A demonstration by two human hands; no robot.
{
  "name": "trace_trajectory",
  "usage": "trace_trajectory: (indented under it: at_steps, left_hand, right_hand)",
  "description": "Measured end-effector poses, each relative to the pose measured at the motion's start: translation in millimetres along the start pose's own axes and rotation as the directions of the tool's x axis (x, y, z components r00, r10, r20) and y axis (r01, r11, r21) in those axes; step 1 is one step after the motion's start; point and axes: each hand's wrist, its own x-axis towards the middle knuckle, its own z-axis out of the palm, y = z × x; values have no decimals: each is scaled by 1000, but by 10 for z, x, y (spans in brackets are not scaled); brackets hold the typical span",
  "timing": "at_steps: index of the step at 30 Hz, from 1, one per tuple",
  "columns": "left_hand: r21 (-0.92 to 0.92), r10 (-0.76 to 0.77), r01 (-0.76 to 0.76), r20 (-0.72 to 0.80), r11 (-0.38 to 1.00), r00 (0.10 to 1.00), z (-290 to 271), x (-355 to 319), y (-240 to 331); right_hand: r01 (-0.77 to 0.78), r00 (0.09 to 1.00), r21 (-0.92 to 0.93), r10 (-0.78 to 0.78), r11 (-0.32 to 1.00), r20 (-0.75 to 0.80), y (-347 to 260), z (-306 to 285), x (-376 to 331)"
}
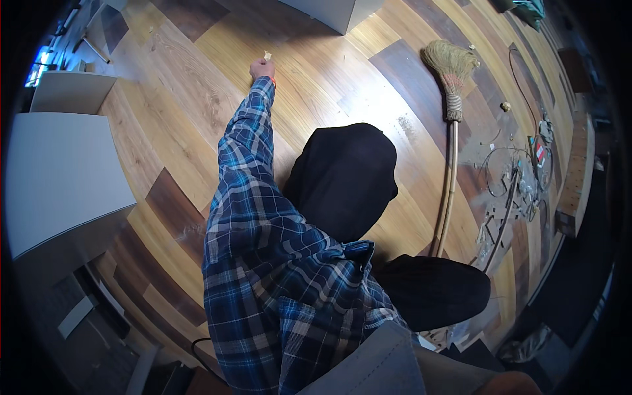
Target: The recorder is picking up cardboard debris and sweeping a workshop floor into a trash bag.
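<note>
My left hand (261,69) reaches far forward over the wooden floor, at the end of a blue plaid sleeve (243,164). Its fingers are closed on a small pale crumpled scrap (267,56), which sticks up past the fingertips. What the scrap is made of is too small to tell. I cannot find my right hand in the picture. To the right of my dark-trousered knee (345,178), a straw broom (452,72) lies on the floor with its bristles pointing away from me.
Litter of wires, plastic and small pieces (523,184) lies right of the broom, beside a wooden beam (575,178). Pale box-like furniture (66,178) stands at the left, and a white cabinet corner (339,16) juts in ahead. A small yellowish lump (505,106) rests near the broom.
</note>
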Motion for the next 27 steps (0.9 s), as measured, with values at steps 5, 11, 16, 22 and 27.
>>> trace_trajectory:
  at_steps: [5,11,16,22,27]
  left_hand:
    - [-389,339,-320,-20,864,941,796,-123,967]
    - [-326,572,-548,-27,770,820,1992,-1033,1984]
    - [-404,783,-672,353,621,511,2845,-1800,2171]
    - [-648,756,-388,551,655,354,2662,-2173,2009]
    - [-539,862,-678,385,500,329,2129,-1706,1764]
  right_hand:
    - [-20,998,-60,17,998,-53,106,-66,130]
    - [-56,998,-148,50,987,-49,72,-243,197]
    - [-59,996,-180,47,982,-74,38,-278,133]
    - [-57,981,-133,31,989,-192,100,-231,132]
    - [-18,977,-125,-9,992,-212,-17,-231,52]
